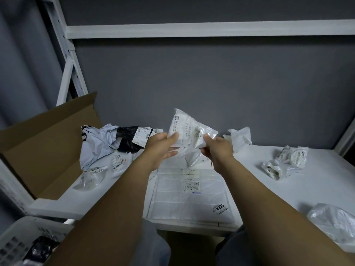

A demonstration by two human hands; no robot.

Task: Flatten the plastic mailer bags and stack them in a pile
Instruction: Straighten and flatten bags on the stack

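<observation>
1. My left grip (163, 144) and right grip (217, 148) each pinch the crumpled white plastic mailer bag (189, 129), raised, I judge, for pulling flat.
2. It hovers above the flattened white pile (188, 196) on the white bench (269, 185).

2 bare forearms (115, 204), dark grey trousers (153, 244) over 2 knees, btm edge

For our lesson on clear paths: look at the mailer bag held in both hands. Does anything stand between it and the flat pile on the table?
Nothing visible does. The mailer bag, gripped by the left hand and right hand, hangs in open air above the flat pile.
</observation>
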